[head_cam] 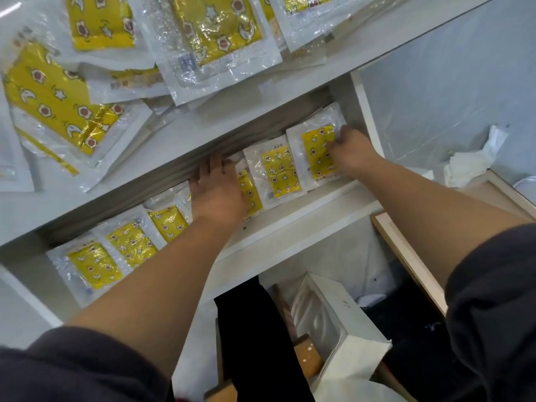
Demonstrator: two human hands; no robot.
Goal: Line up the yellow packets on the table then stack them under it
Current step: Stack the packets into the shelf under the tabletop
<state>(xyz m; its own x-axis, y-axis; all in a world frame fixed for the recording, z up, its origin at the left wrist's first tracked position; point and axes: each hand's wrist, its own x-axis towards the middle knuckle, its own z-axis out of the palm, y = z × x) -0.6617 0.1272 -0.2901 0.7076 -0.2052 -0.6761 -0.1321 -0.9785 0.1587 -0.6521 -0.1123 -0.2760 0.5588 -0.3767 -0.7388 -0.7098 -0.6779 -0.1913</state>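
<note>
Yellow packets, row on shelf under bench.
Left hand flat, fingers straight, pressing middle of row; right hand curled round rightmost packet at shelf's end. Loose packets heaped on bench above.

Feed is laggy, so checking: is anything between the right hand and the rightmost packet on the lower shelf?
Nothing visible. The right hand touches the rightmost packet at its right edge, on the shelf under the table.

packets heaped on table, row of packets on shelf beneath, box below
</note>
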